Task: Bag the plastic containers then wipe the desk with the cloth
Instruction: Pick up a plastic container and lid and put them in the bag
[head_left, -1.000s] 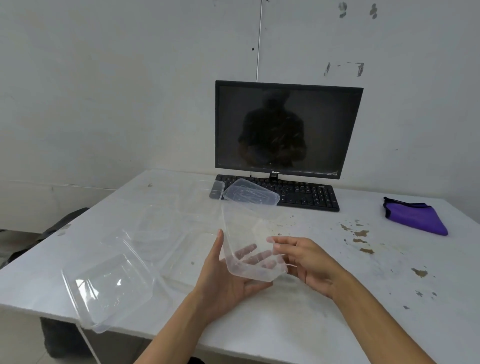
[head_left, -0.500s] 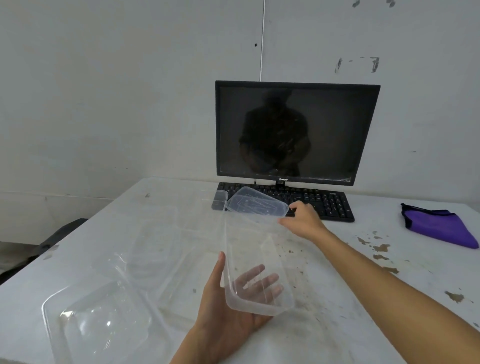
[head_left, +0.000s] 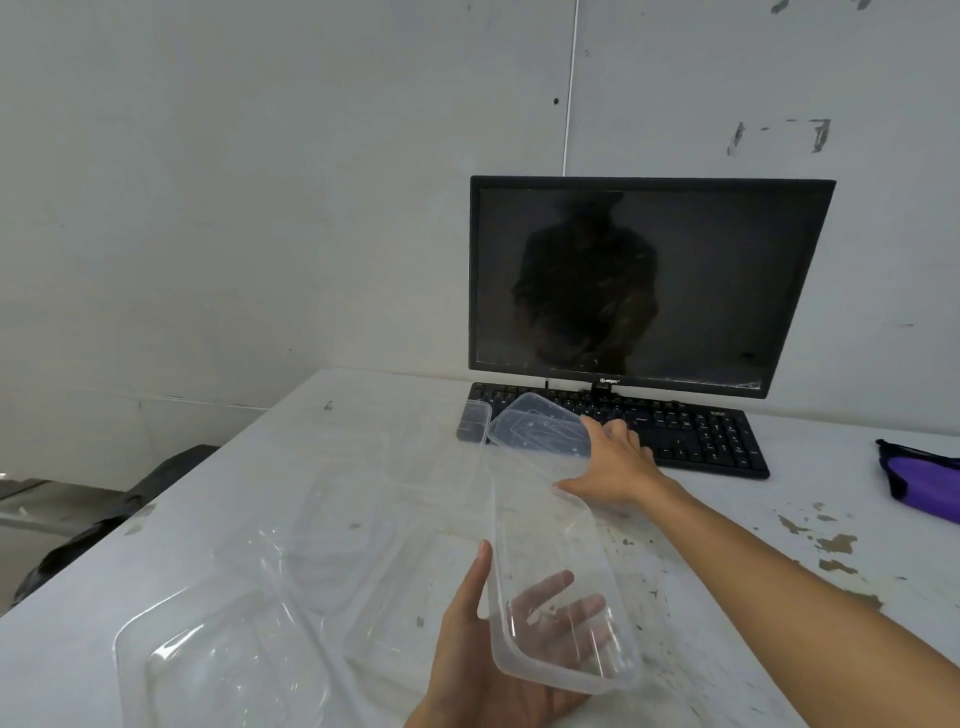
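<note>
At seven o'clock a clear clamshell tray lies on the white desk. My left hand cups a clear rectangular container from beneath, thumb on its side, fingers spread under its base. My right hand reaches to twelve o'clock, fingers open and loose, fingertips touching a clear lid on the keyboard. At three o'clock lies the purple cloth.
</note>
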